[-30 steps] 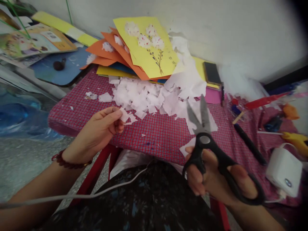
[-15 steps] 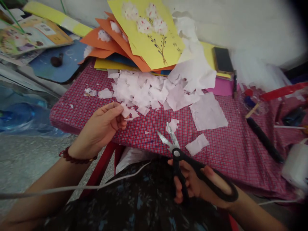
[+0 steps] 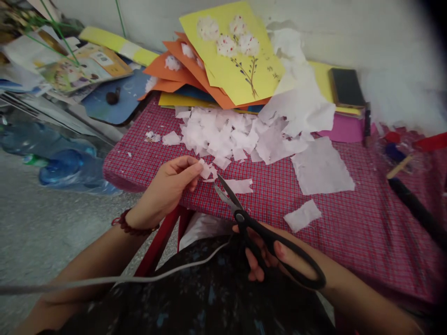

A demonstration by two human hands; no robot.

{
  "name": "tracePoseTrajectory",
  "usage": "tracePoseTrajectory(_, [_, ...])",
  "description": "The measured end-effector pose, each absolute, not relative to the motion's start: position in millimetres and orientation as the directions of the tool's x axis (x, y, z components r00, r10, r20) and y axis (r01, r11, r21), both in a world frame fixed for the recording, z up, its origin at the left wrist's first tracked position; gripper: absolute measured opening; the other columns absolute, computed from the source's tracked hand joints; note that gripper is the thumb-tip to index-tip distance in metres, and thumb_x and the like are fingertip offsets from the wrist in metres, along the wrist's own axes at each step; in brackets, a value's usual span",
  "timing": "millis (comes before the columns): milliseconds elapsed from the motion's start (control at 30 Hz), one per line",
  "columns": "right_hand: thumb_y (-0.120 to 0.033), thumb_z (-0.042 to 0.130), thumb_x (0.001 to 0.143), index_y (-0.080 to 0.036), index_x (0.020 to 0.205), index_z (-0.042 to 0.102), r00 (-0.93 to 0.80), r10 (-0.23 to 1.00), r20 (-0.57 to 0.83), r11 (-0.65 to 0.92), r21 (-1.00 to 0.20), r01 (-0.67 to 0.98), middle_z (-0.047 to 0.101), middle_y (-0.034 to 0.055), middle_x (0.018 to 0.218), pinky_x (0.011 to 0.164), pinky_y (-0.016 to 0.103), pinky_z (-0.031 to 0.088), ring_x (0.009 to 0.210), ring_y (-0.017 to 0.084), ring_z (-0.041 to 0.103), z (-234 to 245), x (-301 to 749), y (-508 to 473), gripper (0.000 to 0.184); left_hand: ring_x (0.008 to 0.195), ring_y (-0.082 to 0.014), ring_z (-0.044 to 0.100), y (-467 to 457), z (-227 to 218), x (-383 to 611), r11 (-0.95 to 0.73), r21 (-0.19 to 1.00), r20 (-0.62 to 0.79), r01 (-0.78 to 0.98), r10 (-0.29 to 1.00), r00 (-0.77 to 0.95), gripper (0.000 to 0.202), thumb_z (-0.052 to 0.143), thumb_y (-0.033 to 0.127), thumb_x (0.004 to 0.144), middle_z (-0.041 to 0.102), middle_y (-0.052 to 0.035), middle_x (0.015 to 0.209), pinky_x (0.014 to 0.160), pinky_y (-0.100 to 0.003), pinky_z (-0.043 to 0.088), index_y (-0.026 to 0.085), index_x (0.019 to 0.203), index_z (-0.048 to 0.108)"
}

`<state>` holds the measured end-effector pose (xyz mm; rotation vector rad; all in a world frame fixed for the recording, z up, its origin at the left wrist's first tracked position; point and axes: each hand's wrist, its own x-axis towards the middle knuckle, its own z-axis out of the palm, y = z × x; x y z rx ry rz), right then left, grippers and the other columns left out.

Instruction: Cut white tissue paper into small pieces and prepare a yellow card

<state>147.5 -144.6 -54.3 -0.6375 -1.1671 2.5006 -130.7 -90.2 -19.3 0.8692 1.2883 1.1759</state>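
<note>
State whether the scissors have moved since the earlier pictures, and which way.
Yes. Judged against the square of paper on the tablecloth, the scissors have moved left; their blades now point toward the scraps in the left hand.

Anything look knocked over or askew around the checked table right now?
Two things. A blue bottle lies on its side on the floor beside the table, not upright. The orange cards jut out crookedly beneath the flowered yellow card, fanned rather than squared up.
</note>
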Motion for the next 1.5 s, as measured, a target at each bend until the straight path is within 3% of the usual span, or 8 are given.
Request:
tracePoseTrajectory(233, [-0.064, 0.050, 0.095, -0.016, 0.137, 0.051, -0.827, 0.483, -0.287, -0.569, -0.821, -0.046, 0.063, 0.0056, 0.090, 0.061, 0.024, 0.045, 0.074, 0.014, 0.063, -41, 144, -127, 0.063, 0.053, -0.0062, 0.045, -86, -18, -133, 0.235, 0.971, -0.234, 0.051, 0.972, -0.026, 0.012, 0.071, 0.027, 0.083, 0.055, 0.0050, 0.062, 0.051, -0.019, 0.034, 0.019, 0.079, 0.063])
tracePoseTrajectory(633, [-0.064, 0.052, 0.093, -0.015, 0.134, 0.051, -0.787, 0.570, -0.239, -0.538, -0.832, -0.137, 0.064, 0.0075, 0.090, 0.058, 0.026, 0.052, 0.066, 0.014, 0.065, -45, 143, -115, 0.063, 0.050, -0.0071, 0.052, -79, -20, -138, 0.320, 0.935, -0.320, -0.153, 0.947, 0.025, 0.017, 0.074, 0.029, 0.078, 0.062, 0.0015, 0.059, 0.047, -0.018, 0.037, 0.018, 0.075, 0.062])
tracePoseTrajectory(933, [-0.066, 0.056, 0.090, -0.016, 0.129, 0.052, -0.785, 0.544, -0.296, -0.533, -0.845, -0.051, 0.064, 0.0068, 0.089, 0.057, 0.026, 0.051, 0.067, 0.014, 0.063, -45, 156, -119, 0.064, 0.054, -0.0063, 0.055, -72, -17, -139, 0.170, 0.950, -0.210, -0.262, 0.969, -0.131, 0.019, 0.080, 0.015, 0.067, 0.061, 0.0032, 0.064, 0.049, -0.016, 0.041, 0.016, 0.078, 0.064])
tracePoseTrajectory(1133, [-0.063, 0.053, 0.093, -0.014, 0.118, 0.055, -0.783, 0.553, -0.286, -0.489, -0.872, -0.027, 0.063, 0.0070, 0.089, 0.056, 0.025, 0.048, 0.066, 0.013, 0.062, -47, 158, -119, 0.055, 0.054, -0.0066, 0.050, -51, -15, -147, 0.087, 0.987, -0.101, -0.134, 0.989, -0.105, 0.032, 0.074, 0.011, 0.071, 0.058, 0.0045, 0.068, 0.051, -0.017, 0.040, 0.018, 0.102, 0.066])
tracePoseTrajectory(1200, [-0.063, 0.052, 0.093, -0.015, 0.119, 0.055, -0.782, 0.558, -0.277, -0.496, -0.867, -0.046, 0.063, 0.0071, 0.090, 0.056, 0.025, 0.048, 0.066, 0.014, 0.062, -47, 157, -118, 0.055, 0.066, -0.0102, 0.057, -45, -9, -148, 0.027, 0.999, -0.021, 0.040, 0.992, -0.126, 0.039, 0.072, 0.009, 0.071, 0.065, -0.0006, 0.084, 0.057, -0.019, 0.045, 0.019, 0.108, 0.067])
tracePoseTrajectory(1267, [-0.063, 0.054, 0.093, -0.015, 0.122, 0.055, -0.789, 0.559, -0.254, -0.509, -0.857, -0.084, 0.063, 0.0066, 0.089, 0.056, 0.024, 0.047, 0.066, 0.013, 0.062, -47, 157, -116, 0.056, 0.094, -0.0181, 0.062, -44, -2, -147, -0.081, 0.965, 0.124, 0.250, 0.980, -0.159, 0.047, 0.072, 0.007, 0.069, 0.065, -0.0063, 0.114, 0.073, -0.024, 0.051, 0.021, 0.114, 0.067])
tracePoseTrajectory(1333, [-0.064, 0.056, 0.091, -0.017, 0.125, 0.053, -0.799, 0.552, -0.237, -0.525, -0.843, -0.113, 0.063, 0.0062, 0.090, 0.056, 0.023, 0.048, 0.066, 0.013, 0.062, -45, 157, -114, 0.059, 0.122, -0.0249, 0.054, -48, 3, -143, -0.188, 0.888, 0.255, 0.420, 0.961, -0.110, 0.051, 0.071, 0.006, 0.069, 0.058, -0.0073, 0.135, 0.093, -0.030, 0.050, 0.024, 0.117, 0.067])
tracePoseTrajectory(1500, [-0.065, 0.057, 0.089, -0.018, 0.129, 0.052, -0.806, 0.548, -0.224, -0.517, -0.849, -0.115, 0.063, 0.0048, 0.088, 0.055, 0.023, 0.048, 0.063, 0.013, 0.062, -35, 159, -110, 0.062, 0.127, -0.0268, 0.054, -57, -4, -125, -0.298, 0.826, 0.158, 0.478, 0.937, 0.310, 0.042, 0.065, 0.009, 0.074, 0.063, -0.0084, 0.131, 0.114, -0.043, 0.036, 0.022, 0.114, 0.069])
